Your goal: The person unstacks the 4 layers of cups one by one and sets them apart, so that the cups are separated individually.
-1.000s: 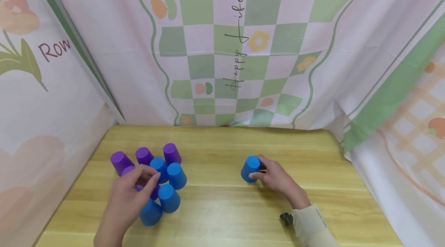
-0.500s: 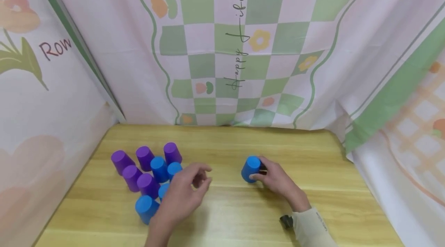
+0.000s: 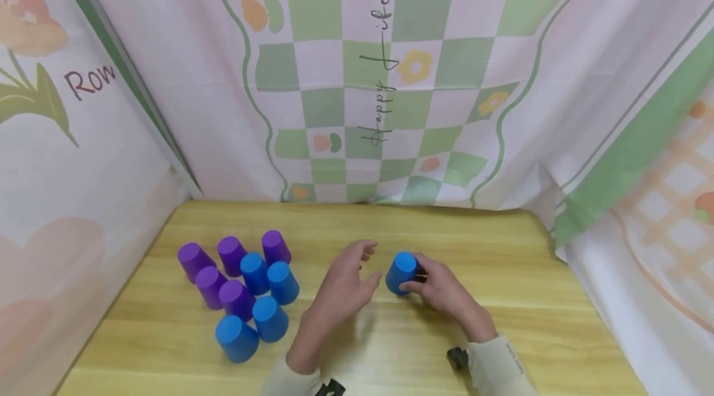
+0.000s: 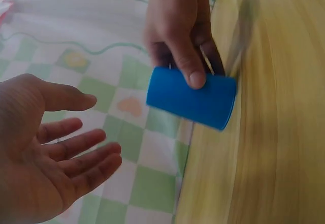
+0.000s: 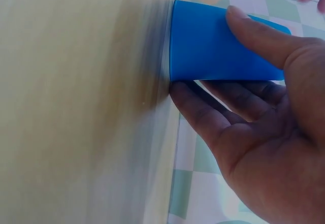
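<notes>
My right hand [image 3: 446, 292] grips a blue plastic cup [image 3: 400, 273] upside down at the table's middle right. In the right wrist view, the thumb lies along one side of that cup [image 5: 208, 46] and the fingers along the other, its rim by the tabletop. My left hand [image 3: 344, 287] is just left of it, fingers loosely spread, holding nothing. A gap separates this hand [image 4: 56, 153] from the cup [image 4: 175, 99] in the left wrist view. Farther left stand several upside-down blue cups [image 3: 271, 320] and several purple cups [image 3: 237, 300], grouped closely.
The wooden table [image 3: 357, 222] runs back to a green-and-white checked curtain [image 3: 370, 105]. White printed curtains [image 3: 95, 167] close off both sides. Dark wrist devices sit at both sleeves.
My left hand has left the cup group and swept right, beside the blue cup in my right hand. Its fingers have spread. My right hand has stayed in place, gripping the cup.
</notes>
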`<action>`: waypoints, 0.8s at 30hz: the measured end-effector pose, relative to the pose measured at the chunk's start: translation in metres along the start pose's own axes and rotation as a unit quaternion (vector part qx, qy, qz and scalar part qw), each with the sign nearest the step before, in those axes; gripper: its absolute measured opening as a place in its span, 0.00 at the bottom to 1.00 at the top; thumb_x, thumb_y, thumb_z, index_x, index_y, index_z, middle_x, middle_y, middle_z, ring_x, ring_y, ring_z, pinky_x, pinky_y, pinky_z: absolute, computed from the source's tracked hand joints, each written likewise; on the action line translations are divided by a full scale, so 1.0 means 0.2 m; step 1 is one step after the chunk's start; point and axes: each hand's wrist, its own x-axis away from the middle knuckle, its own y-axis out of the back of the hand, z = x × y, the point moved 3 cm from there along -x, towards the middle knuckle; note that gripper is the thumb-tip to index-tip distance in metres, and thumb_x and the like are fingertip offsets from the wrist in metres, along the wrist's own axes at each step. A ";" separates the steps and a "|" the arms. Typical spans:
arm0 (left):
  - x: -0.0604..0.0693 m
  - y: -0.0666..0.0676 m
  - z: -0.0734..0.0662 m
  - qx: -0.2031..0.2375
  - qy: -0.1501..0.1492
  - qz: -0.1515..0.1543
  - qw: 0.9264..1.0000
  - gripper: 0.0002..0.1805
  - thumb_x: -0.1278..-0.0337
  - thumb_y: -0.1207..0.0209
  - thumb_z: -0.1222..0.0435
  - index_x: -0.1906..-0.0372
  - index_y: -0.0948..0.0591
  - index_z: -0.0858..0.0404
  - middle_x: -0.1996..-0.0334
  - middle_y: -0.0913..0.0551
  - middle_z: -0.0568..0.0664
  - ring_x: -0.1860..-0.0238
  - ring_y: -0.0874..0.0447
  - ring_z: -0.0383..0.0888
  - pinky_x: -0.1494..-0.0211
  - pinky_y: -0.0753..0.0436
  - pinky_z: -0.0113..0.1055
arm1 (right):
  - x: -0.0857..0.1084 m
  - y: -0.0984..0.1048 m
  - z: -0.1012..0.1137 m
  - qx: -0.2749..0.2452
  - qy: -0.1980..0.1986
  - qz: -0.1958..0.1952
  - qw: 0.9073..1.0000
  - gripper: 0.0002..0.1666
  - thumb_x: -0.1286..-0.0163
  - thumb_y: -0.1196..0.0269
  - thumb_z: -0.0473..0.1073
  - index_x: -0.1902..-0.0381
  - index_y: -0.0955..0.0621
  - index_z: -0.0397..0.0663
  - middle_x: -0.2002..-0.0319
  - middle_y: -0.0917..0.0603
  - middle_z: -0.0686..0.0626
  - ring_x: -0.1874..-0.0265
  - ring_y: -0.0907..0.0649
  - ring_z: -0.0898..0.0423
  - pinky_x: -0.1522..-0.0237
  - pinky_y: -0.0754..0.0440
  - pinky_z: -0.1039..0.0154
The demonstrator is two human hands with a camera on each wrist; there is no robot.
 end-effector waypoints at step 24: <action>-0.21 -0.30 0.05 -0.063 -0.019 0.068 0.996 0.38 0.33 0.31 0.66 0.22 0.32 0.67 0.26 0.26 0.58 0.25 0.27 0.55 0.22 0.26 0.49 | 0.02 0.01 0.01 0.017 0.053 -0.016 0.998 0.30 0.33 0.28 0.33 0.33 0.21 0.42 0.41 0.13 0.38 0.42 0.14 0.38 0.37 0.16 0.40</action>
